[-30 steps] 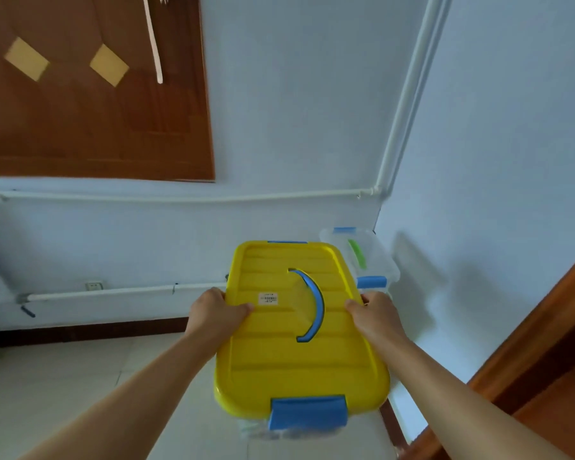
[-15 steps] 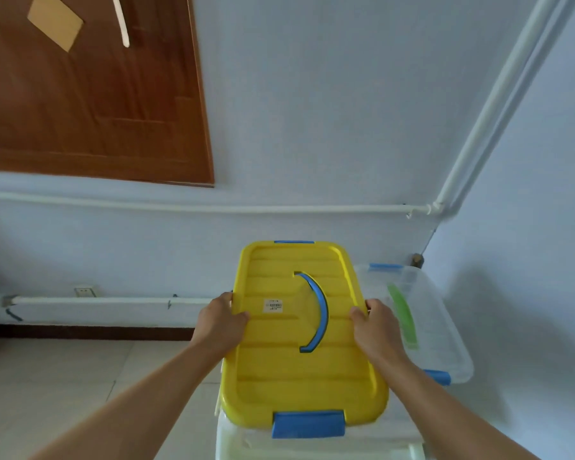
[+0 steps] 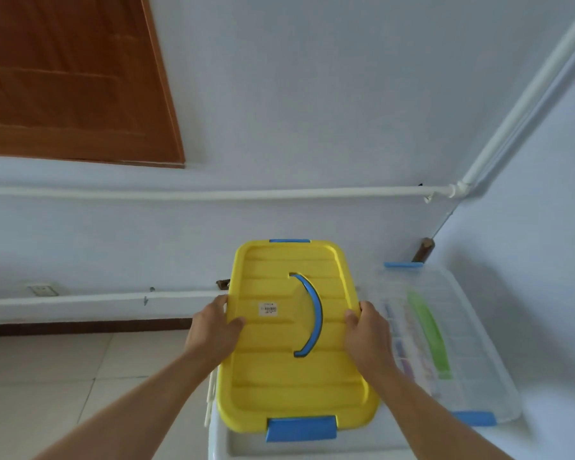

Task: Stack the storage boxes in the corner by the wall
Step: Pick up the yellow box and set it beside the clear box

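Observation:
A storage box with a yellow lid point(image 3: 279, 370), blue handle and blue latches fills the lower middle of the head view. My left hand point(image 3: 213, 330) grips its left edge and my right hand point(image 3: 367, 333) grips its right edge. Under its near end shows the white top of another box point(image 3: 299, 448); whether they touch is unclear. To the right, close to the corner, stands a clear-lidded box point(image 3: 468, 353) with a green handle and blue latches.
White walls meet in a corner point(image 3: 445, 220) at the right. White pipes point(image 3: 213, 194) run along the back wall and up the corner. A brown wooden panel point(image 3: 63, 78) hangs upper left. A wall socket point(image 3: 42, 289) sits low left above the tiled floor point(image 3: 47, 376).
I have come closer to the corner with the yellow-lidded box held in both hands. The clear-lidded box looks larger and now lies to its right, and a white box top has appeared underneath.

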Available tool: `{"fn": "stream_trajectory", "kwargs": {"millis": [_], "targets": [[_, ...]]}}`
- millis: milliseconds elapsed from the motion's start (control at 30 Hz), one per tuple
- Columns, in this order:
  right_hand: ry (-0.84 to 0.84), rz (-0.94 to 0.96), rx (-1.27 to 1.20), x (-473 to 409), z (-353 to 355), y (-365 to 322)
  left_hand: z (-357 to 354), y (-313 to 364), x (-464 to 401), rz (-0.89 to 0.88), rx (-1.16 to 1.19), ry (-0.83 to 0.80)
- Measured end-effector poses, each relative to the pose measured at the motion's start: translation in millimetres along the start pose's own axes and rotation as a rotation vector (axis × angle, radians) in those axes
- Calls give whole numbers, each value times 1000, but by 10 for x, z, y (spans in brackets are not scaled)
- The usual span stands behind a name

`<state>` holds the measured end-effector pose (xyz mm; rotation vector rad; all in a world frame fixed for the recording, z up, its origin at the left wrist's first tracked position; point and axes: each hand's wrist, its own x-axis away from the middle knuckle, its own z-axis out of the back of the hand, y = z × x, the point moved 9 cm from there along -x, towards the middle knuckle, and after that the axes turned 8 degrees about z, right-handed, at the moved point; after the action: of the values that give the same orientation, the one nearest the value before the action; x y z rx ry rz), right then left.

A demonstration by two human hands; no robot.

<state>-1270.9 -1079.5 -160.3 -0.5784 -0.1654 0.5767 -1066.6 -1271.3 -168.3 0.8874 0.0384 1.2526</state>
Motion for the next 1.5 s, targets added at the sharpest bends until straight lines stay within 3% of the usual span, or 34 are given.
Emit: {"fn": "stream_trajectory", "kwargs": {"millis": [200, 500, 767, 1100, 1233, 1333, 1433, 1500], "targets": [[12, 1, 14, 14, -108, 13, -50, -40, -132, -18, 7, 11], [-14, 34, 224, 26, -126, -20, -166, -136, -128, -17, 40, -31], [-142, 55, 360, 81, -117, 10, -225, -43, -58, -43, -14, -59], [-240, 189, 251, 476, 1, -138, -237, -5, 351, -70, -241, -53], [-508, 295, 276, 774, -69, -214, -289, 69, 649, -226, -450, -19], [-658, 392, 364, 1037, -207, -230, -504, 104, 881, -346, -595, -83], [-632, 460, 490, 1135, -268, -149, -716, 41, 1039, -378, -678, -153], [-522, 512, 527, 1135, -208, -169, -784, -21, 1096, -387, -758, -129]]}}
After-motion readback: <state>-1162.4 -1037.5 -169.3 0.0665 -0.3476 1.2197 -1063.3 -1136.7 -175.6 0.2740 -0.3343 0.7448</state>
